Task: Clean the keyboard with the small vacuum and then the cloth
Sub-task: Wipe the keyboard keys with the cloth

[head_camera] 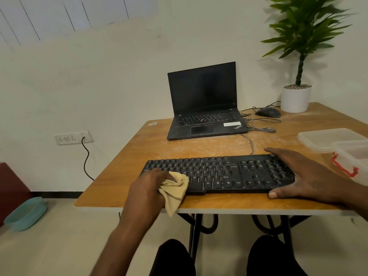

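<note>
Left hand (148, 183) grips the bunched cloth (175, 188), fingers curled round it, pressed on the left end of the keyboard (219, 173). Keyboard's long axis runs left to right along the table (139, 148) near edge; unwiped keys lie rightward of the cloth. Right hand (298, 174), fingers straight and spread, rests on the right end, bracing it.

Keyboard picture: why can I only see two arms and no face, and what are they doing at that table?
The camera sits on the person's head and looks down, so you see only their own arms and knees. The left hand holds a tan cloth against the left end of the black keyboard. The right hand lies flat on the other end. Also on the wooden table: an open laptop with a dark screen, a mouse, a potted plant and clear plastic boxes. I see no vacuum.
</note>
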Available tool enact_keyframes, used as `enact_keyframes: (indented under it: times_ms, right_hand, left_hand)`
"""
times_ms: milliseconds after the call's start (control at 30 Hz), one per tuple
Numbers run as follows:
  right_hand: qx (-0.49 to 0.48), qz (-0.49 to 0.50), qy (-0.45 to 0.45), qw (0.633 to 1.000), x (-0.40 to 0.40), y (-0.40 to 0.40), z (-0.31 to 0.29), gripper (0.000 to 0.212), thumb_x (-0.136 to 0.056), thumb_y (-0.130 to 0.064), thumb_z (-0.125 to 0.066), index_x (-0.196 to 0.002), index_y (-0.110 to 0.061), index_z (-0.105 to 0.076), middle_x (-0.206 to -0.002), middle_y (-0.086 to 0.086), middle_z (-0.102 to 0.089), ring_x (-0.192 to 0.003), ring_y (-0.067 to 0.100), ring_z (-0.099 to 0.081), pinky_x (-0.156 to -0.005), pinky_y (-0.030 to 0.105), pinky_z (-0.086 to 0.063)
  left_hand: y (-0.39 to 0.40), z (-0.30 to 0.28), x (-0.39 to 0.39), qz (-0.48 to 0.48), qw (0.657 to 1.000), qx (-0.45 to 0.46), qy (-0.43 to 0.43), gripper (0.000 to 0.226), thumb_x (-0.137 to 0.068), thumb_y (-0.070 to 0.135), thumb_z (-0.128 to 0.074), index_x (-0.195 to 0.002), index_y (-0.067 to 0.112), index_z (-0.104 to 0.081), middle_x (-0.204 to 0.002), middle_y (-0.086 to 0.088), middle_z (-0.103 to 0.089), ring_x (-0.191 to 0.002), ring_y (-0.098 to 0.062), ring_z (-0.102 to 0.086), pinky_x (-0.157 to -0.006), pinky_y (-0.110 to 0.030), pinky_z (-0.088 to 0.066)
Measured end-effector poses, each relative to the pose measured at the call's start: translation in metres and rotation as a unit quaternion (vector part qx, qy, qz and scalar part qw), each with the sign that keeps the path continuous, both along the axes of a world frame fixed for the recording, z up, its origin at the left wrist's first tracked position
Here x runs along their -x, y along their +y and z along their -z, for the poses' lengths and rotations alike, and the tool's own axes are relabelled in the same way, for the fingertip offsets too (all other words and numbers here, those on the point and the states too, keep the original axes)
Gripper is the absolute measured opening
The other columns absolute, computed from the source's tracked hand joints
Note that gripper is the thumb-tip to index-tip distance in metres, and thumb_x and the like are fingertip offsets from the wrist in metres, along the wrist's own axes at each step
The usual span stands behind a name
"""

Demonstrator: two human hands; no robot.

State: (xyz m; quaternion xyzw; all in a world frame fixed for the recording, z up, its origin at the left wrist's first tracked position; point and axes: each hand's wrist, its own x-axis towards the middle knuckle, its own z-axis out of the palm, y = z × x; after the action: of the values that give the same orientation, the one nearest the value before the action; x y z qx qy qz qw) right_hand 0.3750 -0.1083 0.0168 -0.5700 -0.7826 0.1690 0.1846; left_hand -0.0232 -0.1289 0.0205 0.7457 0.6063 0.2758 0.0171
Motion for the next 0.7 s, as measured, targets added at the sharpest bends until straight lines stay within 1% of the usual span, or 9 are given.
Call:
enact_keyframes:
  times_ms: [67,167,267,333,400,500,600,667,700]
  right_hand:
    - [-0.001,-0.001,-0.004,1.0,0.0,-0.001,-0.001,0.121,-0.049,-0.092,-0.07,-0.147,-0.063,-0.006,-0.154,-0.018,-0.027,-0.127,-0.001,-0.034,-0.101,0.026,-0.039]
    - [-0.001,0.001,-0.006,1.0,0.0,-0.001,-0.002,0.122,-0.049,-0.093,-0.07,-0.148,-0.061,-0.006,-0.156,-0.018,-0.026,-0.129,-0.001,-0.033,-0.106,0.029,-0.04]
    - [0.0,-0.001,-0.005,1.0,0.0,-0.001,-0.001,0.121,-0.05,-0.092,-0.071,-0.147,-0.062,-0.006,-0.156,-0.018,-0.026,-0.131,0.001,-0.035,-0.106,0.031,-0.042]
    - [-0.002,0.0,-0.007,1.0,-0.001,-0.001,0.0,0.121,-0.05,-0.092,-0.071,-0.147,-0.062,-0.006,-0.155,-0.019,-0.026,-0.13,0.0,-0.035,-0.106,0.03,-0.041]
    - [-0.004,0.001,-0.008,1.0,-0.001,-0.001,0.0,0.122,-0.05,-0.092,-0.071,-0.148,-0.061,-0.006,-0.155,-0.018,-0.027,-0.13,0.0,-0.035,-0.106,0.03,-0.041]
    - [-0.006,0.001,-0.009,1.0,-0.001,0.0,0.0,0.122,-0.05,-0.092,-0.07,-0.149,-0.06,-0.006,-0.155,-0.018,-0.027,-0.129,0.0,-0.035,-0.105,0.03,-0.041]
    - [-0.009,0.003,-0.01,1.0,0.0,0.001,0.001,0.122,-0.05,-0.092,-0.069,-0.149,-0.058,-0.006,-0.156,-0.017,-0.027,-0.131,0.002,-0.035,-0.107,0.033,-0.041]
    - [-0.005,0.004,-0.012,1.0,0.0,0.001,0.001,0.122,-0.049,-0.093,-0.069,-0.149,-0.06,-0.006,-0.155,-0.018,-0.027,-0.13,0.002,-0.035,-0.107,0.033,-0.041]
    - [-0.003,0.005,-0.015,1.0,0.0,0.001,0.001,0.122,-0.049,-0.093,-0.069,-0.148,-0.061,-0.006,-0.155,-0.018,-0.027,-0.129,0.001,-0.035,-0.106,0.033,-0.042]
  left_hand:
    - [-0.001,-0.001,-0.014,0.022,1.0,-0.006,0.002,0.049,-0.075,-0.009,-0.073,-0.1,0.034,-0.079,-0.099,0.018,-0.069,-0.094,-0.003,-0.06,-0.072,-0.011,-0.042]
    - [-0.001,0.002,-0.047,0.066,0.998,-0.013,0.02,0.046,-0.082,-0.003,-0.074,-0.108,0.035,-0.078,-0.104,0.02,-0.067,-0.1,0.001,-0.057,-0.078,-0.01,-0.043]
    - [0.002,0.005,-0.066,0.082,0.996,-0.03,0.016,0.042,-0.085,0.0,-0.073,-0.11,0.034,-0.077,-0.109,0.02,-0.067,-0.107,0.001,-0.056,-0.077,-0.004,-0.034]
    - [0.003,0.006,-0.064,0.084,0.996,-0.023,0.007,0.042,-0.085,0.001,-0.073,-0.109,0.035,-0.077,-0.109,0.022,-0.066,-0.108,0.002,-0.056,-0.076,-0.001,-0.033]
    - [0.002,0.006,-0.054,0.077,0.997,-0.012,0.01,0.043,-0.084,0.0,-0.073,-0.108,0.036,-0.077,-0.107,0.024,-0.064,-0.106,0.003,-0.056,-0.076,-0.001,-0.034]
    - [0.001,0.005,-0.029,0.036,0.999,-0.003,0.016,0.05,-0.078,-0.007,-0.073,-0.105,0.035,-0.078,-0.107,0.021,-0.067,-0.103,0.001,-0.056,-0.073,-0.005,-0.036]
    - [0.0,0.001,-0.004,-0.003,1.0,0.007,-0.002,0.048,-0.077,-0.007,-0.075,-0.102,0.034,-0.079,-0.105,0.015,-0.072,-0.1,-0.007,-0.063,-0.07,-0.009,-0.039]
    - [0.0,-0.001,-0.002,-0.002,1.0,0.015,-0.013,0.044,-0.078,-0.004,-0.077,-0.101,0.033,-0.08,-0.105,0.015,-0.072,-0.098,-0.008,-0.065,-0.071,-0.01,-0.041]
    - [0.0,-0.002,-0.007,0.008,1.0,0.015,-0.015,0.043,-0.078,-0.004,-0.077,-0.101,0.033,-0.08,-0.104,0.015,-0.073,-0.098,-0.006,-0.064,-0.071,-0.008,-0.04]
